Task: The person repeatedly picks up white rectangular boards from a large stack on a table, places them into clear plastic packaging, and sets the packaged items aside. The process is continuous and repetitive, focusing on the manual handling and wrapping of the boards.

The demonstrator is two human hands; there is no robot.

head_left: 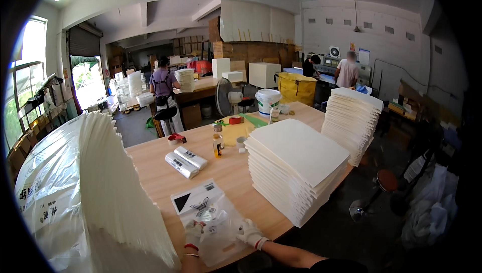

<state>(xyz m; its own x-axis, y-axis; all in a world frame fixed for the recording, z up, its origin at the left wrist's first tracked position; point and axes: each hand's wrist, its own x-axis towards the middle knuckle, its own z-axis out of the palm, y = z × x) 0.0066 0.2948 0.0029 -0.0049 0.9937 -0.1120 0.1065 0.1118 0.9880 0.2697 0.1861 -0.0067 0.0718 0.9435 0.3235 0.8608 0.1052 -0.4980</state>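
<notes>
A clear plastic bag (228, 218) with a black triangle and crossed-pencil print lies flat at the table's near edge. My left hand (194, 230), in a white glove, rests at the bag's left side with its fingers curled in on the film. At the bag's right side is my right hand (250, 234), also gloved, its fingers spread and touching the film. To the right rises a tall stack of white sheets (298, 147), layered in offset bundles. Left of my hands stands a large plastic-wrapped stack of white sheets (55, 172).
Two rolls of packed bags (186, 161), a red tape dispenser (176, 138), a small bottle (217, 145) and a white bucket (268, 103) sit on the wooden table (150, 160). Another sheet stack (351, 122) is at the far right corner. A stool (386, 180) stands right; several people work beyond.
</notes>
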